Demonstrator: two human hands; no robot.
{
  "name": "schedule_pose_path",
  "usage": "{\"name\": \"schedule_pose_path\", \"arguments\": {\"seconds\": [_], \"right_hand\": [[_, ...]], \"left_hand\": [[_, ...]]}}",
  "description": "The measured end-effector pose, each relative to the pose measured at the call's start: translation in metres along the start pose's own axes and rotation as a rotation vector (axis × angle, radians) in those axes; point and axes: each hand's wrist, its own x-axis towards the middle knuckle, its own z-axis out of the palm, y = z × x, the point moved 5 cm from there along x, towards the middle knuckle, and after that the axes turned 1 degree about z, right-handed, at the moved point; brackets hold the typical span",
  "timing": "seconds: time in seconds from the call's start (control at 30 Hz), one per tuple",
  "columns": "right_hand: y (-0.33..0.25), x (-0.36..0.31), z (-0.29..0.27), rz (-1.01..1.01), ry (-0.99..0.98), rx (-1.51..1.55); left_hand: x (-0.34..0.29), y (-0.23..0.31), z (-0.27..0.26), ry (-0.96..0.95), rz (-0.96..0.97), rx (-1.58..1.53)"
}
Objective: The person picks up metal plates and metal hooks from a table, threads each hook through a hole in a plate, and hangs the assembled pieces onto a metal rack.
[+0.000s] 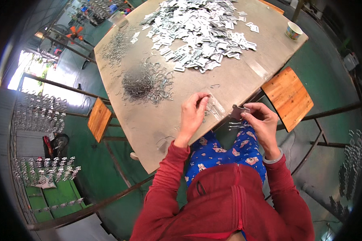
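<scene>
My right hand (264, 123) pinches a small dark metal plate (238, 112) between thumb and fingers, just off the table's near edge. Several thin wire hooks (238, 126) hang below the plate; how they join it is too small to tell. Over the table edge, my left hand (194, 114) is closed, thumb against index finger; whatever lies between those fingertips is too small to make out. A few loose wire hooks (218, 109) lie beside it on a clear strip of tape. One stray hook (215, 85) rests a little farther in.
A large heap of flat silvery plates (201, 34) covers the table's (229, 82) far part. Piles of wire hooks (142, 83) lie at left. A paper cup (293, 30) stands at the far right corner. Wooden stools (288, 98) flank the table; racks of hanging hooks (48, 170) stand left.
</scene>
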Motion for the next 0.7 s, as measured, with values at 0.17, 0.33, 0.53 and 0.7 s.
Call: {"name": "schedule_pose_path", "arguments": {"seconds": [0.17,0.33,0.53,0.7], "right_hand": [[0.010,-0.011,-0.005,0.045,0.016,0.098],[0.008,-0.023,-0.007,0.064,0.034,0.135],[0.005,-0.025,-0.005,-0.003,0.053,0.092],[0.008,-0.010,-0.019,-0.075,-0.086,-0.003]], "left_hand": [[-0.034,0.048,0.034,-0.148,-0.163,-0.560],[-0.038,0.046,0.048,-0.175,-0.205,-0.602],[-0.039,0.049,0.057,-0.113,-0.109,-0.608],[-0.045,0.052,0.059,-0.100,0.016,-0.501]]}}
